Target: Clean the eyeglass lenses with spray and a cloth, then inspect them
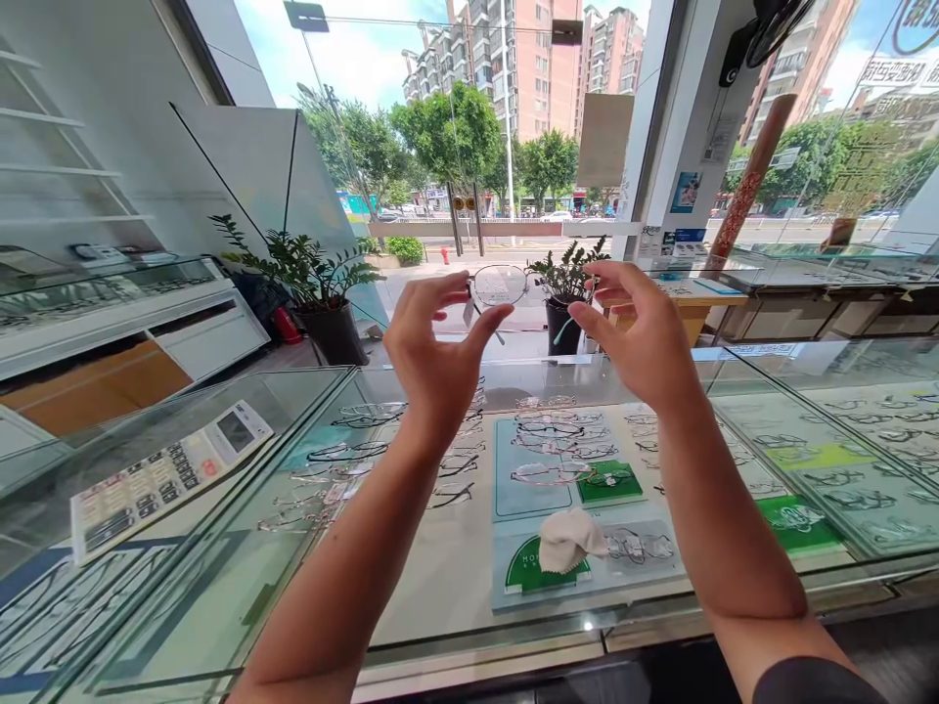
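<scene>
Both hands up, grasping one pair of glasses (pixel 500 286) by opposite sides: left hand (pixel 436 337) pinching one edge, right hand (pixel 640 337) the other. Glasses held above the glass desk (pixel 429 596), well clear of it. Crumpled cloth (pixel 568 540) below; calculator (pixel 172 479) off left.

- On my screen, the left hand (pixel 436 328) and the right hand (pixel 642 332) hold up thin glasses (pixel 501 286), one at each side.
- I see a glass counter (pixel 425 601) below them, with lots of other glasses (pixel 552 430) in rows under the top.
- A pale cloth (pixel 568 541) lies bunched up near me, between the arms.
- A big calculator (pixel 172 479) lies on the left.
- Far off, I see a leafy plant (pixel 300 264) in a dark pot (pixel 335 334) and green trees (pixel 455 132) outside.
</scene>
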